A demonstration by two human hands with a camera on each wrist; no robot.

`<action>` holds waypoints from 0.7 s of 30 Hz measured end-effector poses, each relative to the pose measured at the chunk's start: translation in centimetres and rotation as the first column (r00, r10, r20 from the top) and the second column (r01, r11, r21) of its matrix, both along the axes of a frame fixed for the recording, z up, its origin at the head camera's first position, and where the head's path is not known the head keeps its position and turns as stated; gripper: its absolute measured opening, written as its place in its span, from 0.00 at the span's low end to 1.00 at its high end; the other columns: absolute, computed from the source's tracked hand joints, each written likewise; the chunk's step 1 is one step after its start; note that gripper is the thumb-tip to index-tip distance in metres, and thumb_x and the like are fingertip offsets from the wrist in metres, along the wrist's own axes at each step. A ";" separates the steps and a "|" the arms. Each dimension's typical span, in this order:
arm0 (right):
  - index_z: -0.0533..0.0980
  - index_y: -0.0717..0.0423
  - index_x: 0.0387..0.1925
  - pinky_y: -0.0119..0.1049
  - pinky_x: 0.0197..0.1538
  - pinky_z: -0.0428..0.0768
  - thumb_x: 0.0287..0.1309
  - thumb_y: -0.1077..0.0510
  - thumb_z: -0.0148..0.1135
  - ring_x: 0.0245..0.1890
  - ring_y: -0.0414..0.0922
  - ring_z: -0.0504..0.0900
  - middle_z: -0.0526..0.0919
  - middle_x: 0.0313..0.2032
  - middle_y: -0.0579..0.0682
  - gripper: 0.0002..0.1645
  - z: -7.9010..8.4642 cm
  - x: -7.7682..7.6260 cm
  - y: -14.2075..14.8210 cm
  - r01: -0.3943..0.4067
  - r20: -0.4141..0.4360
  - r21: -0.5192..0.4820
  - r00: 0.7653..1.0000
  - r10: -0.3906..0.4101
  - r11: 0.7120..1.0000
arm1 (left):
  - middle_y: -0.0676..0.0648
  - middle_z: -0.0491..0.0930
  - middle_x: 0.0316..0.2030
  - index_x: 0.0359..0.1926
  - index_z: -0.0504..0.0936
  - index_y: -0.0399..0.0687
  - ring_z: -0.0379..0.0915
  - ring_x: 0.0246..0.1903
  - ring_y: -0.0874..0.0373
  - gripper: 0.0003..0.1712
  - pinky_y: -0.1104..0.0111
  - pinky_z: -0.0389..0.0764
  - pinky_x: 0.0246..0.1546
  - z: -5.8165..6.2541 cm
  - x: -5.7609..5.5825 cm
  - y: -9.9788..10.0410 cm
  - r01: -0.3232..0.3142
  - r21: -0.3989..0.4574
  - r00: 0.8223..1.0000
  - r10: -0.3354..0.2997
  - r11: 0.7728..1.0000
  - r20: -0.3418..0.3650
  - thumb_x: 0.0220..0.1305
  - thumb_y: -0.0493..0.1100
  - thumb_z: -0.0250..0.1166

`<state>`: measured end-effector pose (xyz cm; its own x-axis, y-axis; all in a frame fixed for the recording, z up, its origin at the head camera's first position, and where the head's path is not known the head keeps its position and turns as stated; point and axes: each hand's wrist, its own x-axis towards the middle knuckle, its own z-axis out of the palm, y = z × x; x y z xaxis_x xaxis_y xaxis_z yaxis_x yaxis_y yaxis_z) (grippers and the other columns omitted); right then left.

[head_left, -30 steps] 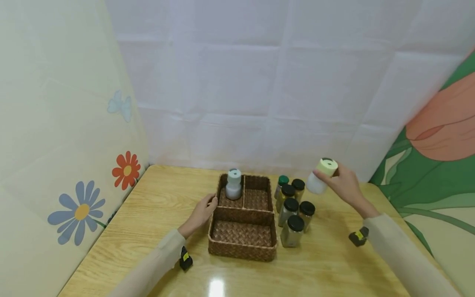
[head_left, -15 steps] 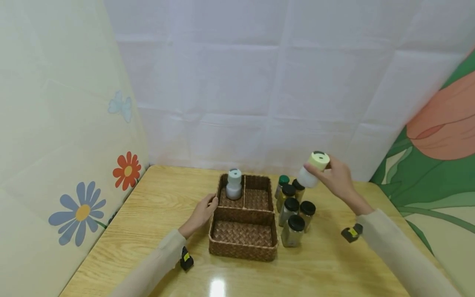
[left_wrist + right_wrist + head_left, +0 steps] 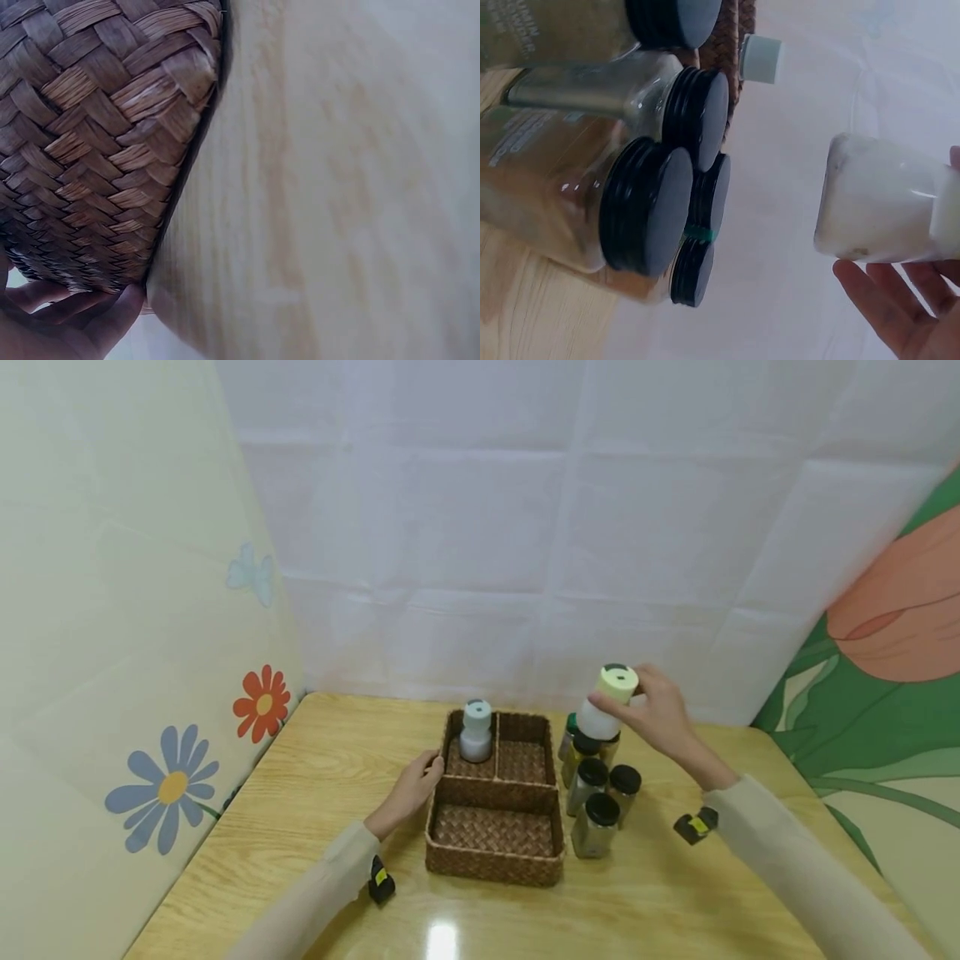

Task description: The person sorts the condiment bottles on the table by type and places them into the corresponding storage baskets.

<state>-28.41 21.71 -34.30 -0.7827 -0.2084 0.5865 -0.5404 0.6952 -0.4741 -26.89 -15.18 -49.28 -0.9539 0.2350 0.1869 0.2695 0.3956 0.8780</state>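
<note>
My right hand (image 3: 657,710) grips a seasoning shaker (image 3: 597,720) by its pale yellow cap, holding it tilted in the air above the back jars. The right wrist view shows the shaker's clear body (image 3: 881,199) with white contents. My left hand (image 3: 408,789) rests against the left outer wall of a brown woven basket (image 3: 493,870); in the left wrist view its fingers (image 3: 112,319) touch the weave near the corner. A second shaker (image 3: 476,735), with a pale blue cap, stands upright in the basket's back left compartment. The back right and front compartments hold nothing visible.
Several spice jars with black lids, such as the front jar (image 3: 596,828), stand close along the basket's right side. A green-lidded jar (image 3: 567,742) is partly hidden at the back. A white cloth (image 3: 450,543) hangs behind the wooden table (image 3: 337,735).
My right hand has carried the yellow-capped shaker leftward and slightly up, from right of the jars to over the back ones. My left hand and the basket have stayed put.
</note>
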 end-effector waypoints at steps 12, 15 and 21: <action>0.78 0.63 0.47 0.46 0.41 0.77 0.56 0.49 0.73 0.38 0.51 0.78 0.80 0.39 0.57 0.25 0.6 -0.2 -2.4 -0.062 0.081 0.005 0.995 0.062 0.998 | 0.26 0.66 0.63 0.68 0.64 0.26 0.65 0.62 0.32 0.26 0.43 0.71 0.58 0.1 0.1 0.0 0.014 0.001 1.000 -0.014 1.000 0.006 0.80 0.43 0.45; 0.77 0.64 0.52 0.48 0.42 0.78 0.57 0.50 0.73 0.40 0.52 0.79 0.81 0.42 0.58 0.28 0.7 -0.3 -3.0 -0.093 0.104 -0.007 0.990 0.094 0.996 | 0.26 0.65 0.64 0.68 0.64 0.26 0.65 0.62 0.32 0.26 0.43 0.71 0.58 0.0 0.0 0.0 0.005 0.001 1.000 -0.005 1.000 0.016 0.80 0.43 0.46; 0.73 0.60 0.59 0.50 0.41 0.82 0.58 0.49 0.72 0.44 0.55 0.80 0.80 0.48 0.57 0.32 0.7 -0.3 -3.8 -0.152 0.165 -0.021 0.974 0.154 0.988 | 0.27 0.65 0.64 0.69 0.63 0.26 0.64 0.63 0.33 0.26 0.44 0.70 0.59 0.0 0.0 0.0 0.003 -0.004 1.000 -0.003 1.000 0.020 0.80 0.42 0.46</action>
<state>-28.68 17.91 -33.59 -0.8284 -0.3290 0.4533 -0.5533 0.6060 -0.5715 -26.86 -15.13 -49.27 -0.9567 0.2386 0.1667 0.2530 0.3985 0.8816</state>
